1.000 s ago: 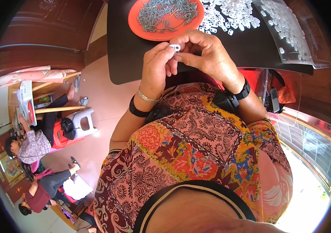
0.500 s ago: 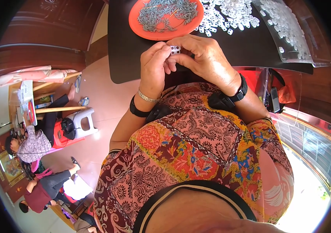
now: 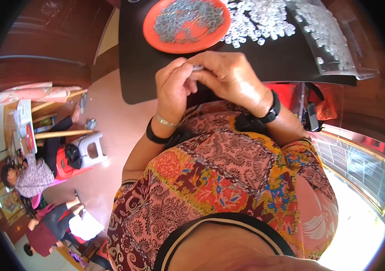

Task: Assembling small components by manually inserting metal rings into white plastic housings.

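Observation:
My left hand [image 3: 172, 83] and my right hand [image 3: 235, 81] meet above the near edge of the black table [image 3: 142, 77]. Pinched between their fingertips is a small white plastic piece [image 3: 197, 68], mostly covered by the fingers. Just beyond the hands stands an orange-red plate [image 3: 150, 38] filled with small, slender grey pieces [image 3: 170, 22] that look like screws. A loose heap of small white plastic pieces [image 3: 264, 22] spreads to the right of the plate.
Farther right, a clear tray [image 3: 337, 70] holds more small whitish pieces [image 3: 325, 34]. Below the table's right side is a clear box [image 3: 312, 108] with dark and red things in it. At left, two other people [image 3: 34, 176] sit near a white stool [image 3: 91, 149].
The white piece has turned between my fingers, so its dark-holed face no longer shows. Both hands sit slightly lower and farther left in view, and the whole scene has shifted too.

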A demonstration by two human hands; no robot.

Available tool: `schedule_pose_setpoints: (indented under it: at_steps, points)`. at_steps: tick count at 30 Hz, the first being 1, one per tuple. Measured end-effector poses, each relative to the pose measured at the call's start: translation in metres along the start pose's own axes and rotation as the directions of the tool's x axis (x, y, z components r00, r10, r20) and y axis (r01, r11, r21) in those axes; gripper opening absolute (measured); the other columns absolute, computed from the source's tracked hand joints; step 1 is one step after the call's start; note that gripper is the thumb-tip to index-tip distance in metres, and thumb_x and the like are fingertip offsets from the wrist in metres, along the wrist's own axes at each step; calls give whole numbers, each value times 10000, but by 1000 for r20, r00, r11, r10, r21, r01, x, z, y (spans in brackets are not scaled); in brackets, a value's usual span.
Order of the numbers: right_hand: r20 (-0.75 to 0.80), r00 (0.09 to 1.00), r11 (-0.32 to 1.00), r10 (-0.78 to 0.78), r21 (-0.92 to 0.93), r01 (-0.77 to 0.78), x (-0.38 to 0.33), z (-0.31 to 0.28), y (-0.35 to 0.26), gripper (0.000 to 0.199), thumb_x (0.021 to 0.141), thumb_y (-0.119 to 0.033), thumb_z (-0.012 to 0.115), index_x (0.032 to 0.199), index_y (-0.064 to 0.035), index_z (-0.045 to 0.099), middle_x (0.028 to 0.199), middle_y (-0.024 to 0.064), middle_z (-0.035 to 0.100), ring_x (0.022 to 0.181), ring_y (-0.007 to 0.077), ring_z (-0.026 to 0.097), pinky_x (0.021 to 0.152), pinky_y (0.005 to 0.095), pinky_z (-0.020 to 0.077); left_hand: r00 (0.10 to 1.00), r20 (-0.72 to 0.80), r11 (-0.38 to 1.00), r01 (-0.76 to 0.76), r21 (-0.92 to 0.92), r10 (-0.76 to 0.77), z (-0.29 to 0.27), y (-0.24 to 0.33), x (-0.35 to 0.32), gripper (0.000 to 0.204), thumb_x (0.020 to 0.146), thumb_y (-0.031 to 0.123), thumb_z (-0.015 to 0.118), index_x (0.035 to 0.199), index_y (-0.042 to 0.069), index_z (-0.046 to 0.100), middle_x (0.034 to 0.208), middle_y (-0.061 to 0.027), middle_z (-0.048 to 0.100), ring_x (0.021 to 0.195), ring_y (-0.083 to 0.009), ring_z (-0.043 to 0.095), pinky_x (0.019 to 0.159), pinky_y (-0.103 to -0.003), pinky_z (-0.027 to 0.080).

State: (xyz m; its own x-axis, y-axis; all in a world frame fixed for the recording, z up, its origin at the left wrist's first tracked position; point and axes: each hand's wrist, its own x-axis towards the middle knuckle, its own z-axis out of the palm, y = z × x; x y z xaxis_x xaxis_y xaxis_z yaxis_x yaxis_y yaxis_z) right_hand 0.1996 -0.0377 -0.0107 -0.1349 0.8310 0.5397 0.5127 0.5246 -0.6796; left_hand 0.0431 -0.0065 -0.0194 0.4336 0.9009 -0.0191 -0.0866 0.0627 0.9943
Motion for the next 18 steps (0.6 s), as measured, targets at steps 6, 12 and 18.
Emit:
schedule_pose_setpoints:
  at_steps: [6,12,18]
  points:
    - [11,999,999,-47,-26,47,-1,0,-2,166,772,-90,684,923,-38,639,771,120,647,669,289,649,585,324,523,998,-70,1000,5,-18,-7,1,-1,-3,279,887,194,462,756,-18,589,572,-29,529,473,-77,469,444,-198,328]
    - [21,1000,1000,-13,-6,13,0,2,-3,182,770,-90,693,936,-34,644,790,115,657,697,279,659,603,315,525,998,-62,998,18,-58,-22,0,-4,-3,269,890,186,465,737,-5,575,574,-20,518,487,-72,464,456,-197,325]
    - [-102,994,998,46,40,-42,2,3,-12,178,757,-91,692,910,-30,623,753,115,656,676,273,660,593,324,525,996,-71,997,-59,-53,55,0,3,-4,225,891,163,504,740,9,572,585,2,493,508,-54,435,475,-200,320]
